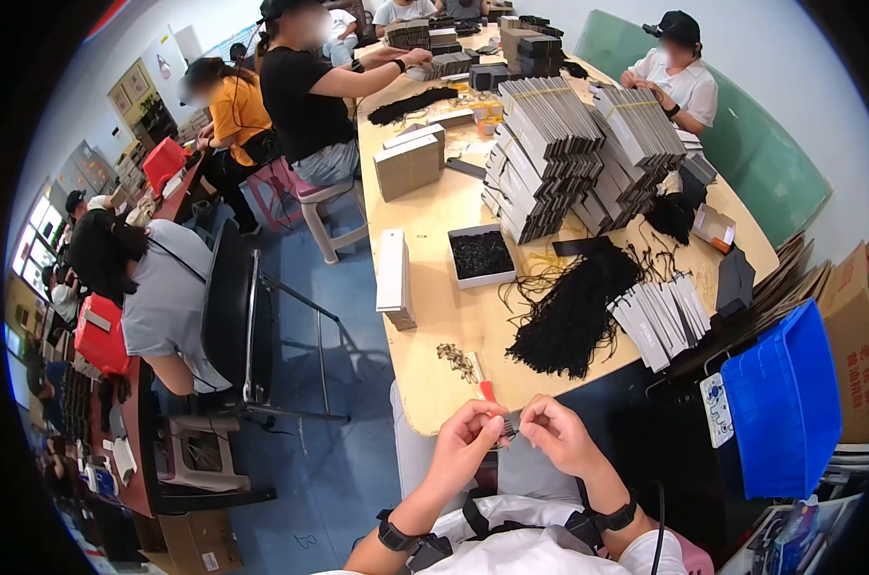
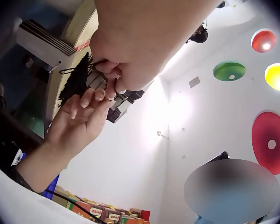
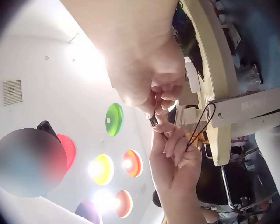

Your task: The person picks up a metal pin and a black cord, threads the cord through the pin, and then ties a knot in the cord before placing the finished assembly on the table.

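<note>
Both hands meet fingertip to fingertip in front of the body, close to the table's near edge. My left hand point(image 1: 468, 443) has its fingers curled, with a loop of black cord point(image 3: 200, 128) running over them in the right wrist view. That cord leads to the holed end of a grey card tag point(image 3: 247, 109); in the left wrist view several tags point(image 2: 44, 44) lie stacked together. My right hand point(image 1: 559, 439) brings thumb and fingers together against the left fingertips. A small dark piece point(image 3: 153, 121) shows pinched between the two hands; the fingers hide most of it.
On the table point(image 1: 434, 393) lie a heap of black cords point(image 1: 569, 316), fanned tags point(image 1: 660, 321), small metallic pieces point(image 1: 457, 361) and an open box point(image 1: 482, 281) of black bits. Tall tag stacks point(image 1: 540, 153) stand behind. A blue bin point(image 1: 784, 402) is at the right. Other people sit around.
</note>
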Demonstrator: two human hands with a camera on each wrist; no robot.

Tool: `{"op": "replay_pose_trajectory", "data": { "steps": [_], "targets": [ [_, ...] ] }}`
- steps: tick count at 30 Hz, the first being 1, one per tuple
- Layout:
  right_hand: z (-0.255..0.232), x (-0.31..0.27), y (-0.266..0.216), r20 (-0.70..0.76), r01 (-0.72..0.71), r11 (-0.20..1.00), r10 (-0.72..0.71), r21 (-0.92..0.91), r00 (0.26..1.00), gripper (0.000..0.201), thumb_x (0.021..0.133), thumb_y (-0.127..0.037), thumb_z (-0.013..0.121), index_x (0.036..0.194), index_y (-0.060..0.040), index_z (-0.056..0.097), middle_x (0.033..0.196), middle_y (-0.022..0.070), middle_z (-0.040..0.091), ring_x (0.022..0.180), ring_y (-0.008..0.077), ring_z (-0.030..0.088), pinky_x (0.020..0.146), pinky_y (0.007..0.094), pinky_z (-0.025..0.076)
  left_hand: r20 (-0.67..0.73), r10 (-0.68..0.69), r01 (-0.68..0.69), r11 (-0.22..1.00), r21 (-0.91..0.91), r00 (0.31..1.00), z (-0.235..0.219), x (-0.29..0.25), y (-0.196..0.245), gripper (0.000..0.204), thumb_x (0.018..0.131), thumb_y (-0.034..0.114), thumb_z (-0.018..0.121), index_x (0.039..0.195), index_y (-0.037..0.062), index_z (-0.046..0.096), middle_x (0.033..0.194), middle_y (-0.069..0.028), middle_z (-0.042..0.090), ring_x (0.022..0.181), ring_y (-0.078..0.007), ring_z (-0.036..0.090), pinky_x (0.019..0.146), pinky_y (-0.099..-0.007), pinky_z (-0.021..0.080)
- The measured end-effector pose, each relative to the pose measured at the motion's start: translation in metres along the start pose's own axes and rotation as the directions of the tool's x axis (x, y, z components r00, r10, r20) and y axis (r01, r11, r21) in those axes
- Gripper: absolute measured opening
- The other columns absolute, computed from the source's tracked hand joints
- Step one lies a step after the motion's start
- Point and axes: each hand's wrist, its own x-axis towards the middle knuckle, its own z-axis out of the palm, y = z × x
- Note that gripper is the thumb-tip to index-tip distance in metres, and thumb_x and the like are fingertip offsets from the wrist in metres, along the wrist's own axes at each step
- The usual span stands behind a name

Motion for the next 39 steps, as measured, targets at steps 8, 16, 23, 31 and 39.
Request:
{"op": "replay_pose_trajectory", "data": {
  "steps": [8,16,23,31,39],
  "targets": [
    [0.003,0.003,0.003,-0.122,-0.068,0.996,0.060,-0.063,0.991,0.014,0.092,-0.014,0.060,0.095,-0.0013,0.055,0.082,0.0011,0.057,0.071,0.0050,0.050,0.061,0.0207,0.042,-0.056,0.029,-0.032,0.998,-0.050,0.998,0.000,-0.001,-0.004,0.013,0.092,0.013,0.060,0.100,0.0031,0.057,0.082,-0.0050,0.065,0.066,-0.0071,0.055,0.058,-0.0200,0.041],
    [0.005,0.003,0.005,-0.160,-0.080,0.990,0.060,-0.119,0.985,0.014,0.091,-0.015,0.061,0.095,-0.0020,0.056,0.078,0.0002,0.057,0.066,0.0047,0.050,0.058,0.0206,0.040,-0.116,-0.011,-0.026,0.950,-0.311,0.993,-0.004,0.000,-0.016,0.013,0.091,0.009,0.061,0.100,0.0002,0.064,0.088,-0.0102,0.070,0.065,-0.0082,0.059,0.057,-0.0190,0.044],
    [0.006,0.005,0.006,-0.219,-0.049,0.989,0.018,-0.136,0.976,0.013,0.092,-0.014,0.060,0.095,-0.0017,0.056,0.079,0.0009,0.057,0.067,0.0052,0.049,0.059,0.0209,0.040,-0.204,-0.041,0.029,0.997,-0.065,0.978,0.002,0.003,-0.012,0.007,0.092,0.009,0.058,0.090,0.0028,0.061,0.073,-0.0010,0.061,0.063,-0.0057,0.054,0.056,-0.0172,0.041],
    [0.007,0.006,0.008,-0.242,-0.022,0.946,-0.059,-0.323,0.969,0.012,0.090,-0.011,0.060,0.095,-0.0015,0.055,0.080,0.0053,0.059,0.069,0.0099,0.055,0.061,0.0245,0.044,-0.137,-0.052,0.053,0.999,0.003,0.989,0.004,0.002,-0.002,0.011,0.091,0.010,0.060,0.085,0.0009,0.061,0.068,0.0062,0.051,0.061,-0.0031,0.046,0.056,-0.0178,0.036],
    [0.013,0.003,0.008,-0.157,0.020,0.959,-0.066,-0.282,0.985,0.009,0.091,-0.009,0.059,0.092,-0.0022,0.054,0.080,0.0038,0.056,0.068,0.0094,0.052,0.061,0.0234,0.043,-0.180,0.047,-0.027,0.993,0.114,0.983,-0.001,0.000,-0.018,0.009,0.087,0.007,0.066,0.092,-0.0006,0.069,0.075,0.0022,0.060,0.069,-0.0041,0.055,0.060,-0.0171,0.041]
  ]
}}
